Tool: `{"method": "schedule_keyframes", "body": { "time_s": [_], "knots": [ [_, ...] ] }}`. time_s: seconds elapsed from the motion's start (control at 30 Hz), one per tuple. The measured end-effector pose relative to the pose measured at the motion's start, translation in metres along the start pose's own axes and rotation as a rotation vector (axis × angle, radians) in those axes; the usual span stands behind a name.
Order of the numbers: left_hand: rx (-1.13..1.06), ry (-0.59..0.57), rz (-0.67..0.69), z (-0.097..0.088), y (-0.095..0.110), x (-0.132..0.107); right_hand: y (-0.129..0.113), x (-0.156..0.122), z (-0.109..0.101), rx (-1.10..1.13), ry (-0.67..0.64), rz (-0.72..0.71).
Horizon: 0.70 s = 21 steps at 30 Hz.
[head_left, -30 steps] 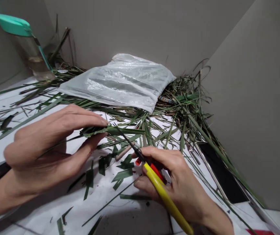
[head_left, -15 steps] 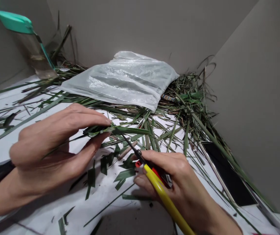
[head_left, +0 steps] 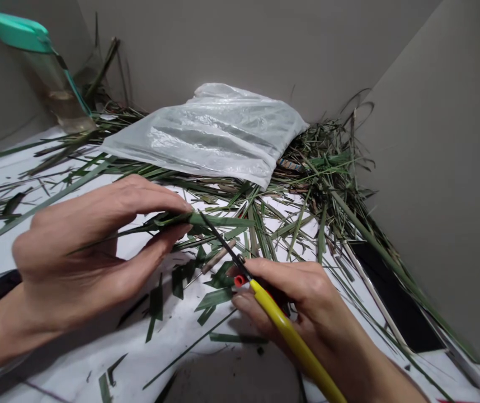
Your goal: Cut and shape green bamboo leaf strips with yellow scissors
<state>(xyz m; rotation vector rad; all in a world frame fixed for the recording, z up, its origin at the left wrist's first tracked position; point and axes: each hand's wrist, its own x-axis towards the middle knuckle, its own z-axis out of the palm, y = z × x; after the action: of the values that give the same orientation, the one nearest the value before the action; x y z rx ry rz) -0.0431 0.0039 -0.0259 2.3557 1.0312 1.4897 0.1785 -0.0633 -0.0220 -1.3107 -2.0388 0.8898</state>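
Below the plastic bag (head_left: pixel 206 134), a green leaf (head_left: pixel 219 220) is pinched in the closed left hand (head_left: pixel 84 246), held out so that it lies within reach of the scissors (head_left: pixel 290 330) gripped by the right hand (head_left: pixel 307 302).

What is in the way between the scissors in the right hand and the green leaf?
Nothing that shows: the black blades of the yellow-handled scissors reach across the green leaf pinched by the left hand.

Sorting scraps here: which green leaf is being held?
The long leaf blade pinched in the left hand; the other leaf pieces lie loose on the white surface.
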Motion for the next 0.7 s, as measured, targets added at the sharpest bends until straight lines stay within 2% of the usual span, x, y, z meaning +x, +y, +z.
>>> {"method": "schedule_keyframes", "body": {
  "time_s": [0.07, 0.2, 0.43, 0.57, 0.7],
  "knots": [
    [0.004, -0.016, -0.061, 0.001, 0.0, -0.001, -0.004, 0.001, -0.003, 0.013, -0.055, 0.07],
    [0.049, 0.028, -0.188, 0.003, -0.003, -0.002, -0.007, 0.002, -0.008, 0.037, -0.129, 0.171],
    [0.066, -0.053, -0.171, -0.002, -0.013, 0.005, -0.002, 0.004, -0.007, 0.045, -0.149, 0.265],
    [-0.066, -0.079, -0.21, 0.0, -0.015, 0.008, -0.001, 0.006, -0.005, 0.079, -0.135, 0.269],
    [-0.189, -0.096, -0.332, 0.0, -0.014, 0.011, 0.002, 0.007, -0.005, 0.154, -0.142, 0.252]
  ]
}}
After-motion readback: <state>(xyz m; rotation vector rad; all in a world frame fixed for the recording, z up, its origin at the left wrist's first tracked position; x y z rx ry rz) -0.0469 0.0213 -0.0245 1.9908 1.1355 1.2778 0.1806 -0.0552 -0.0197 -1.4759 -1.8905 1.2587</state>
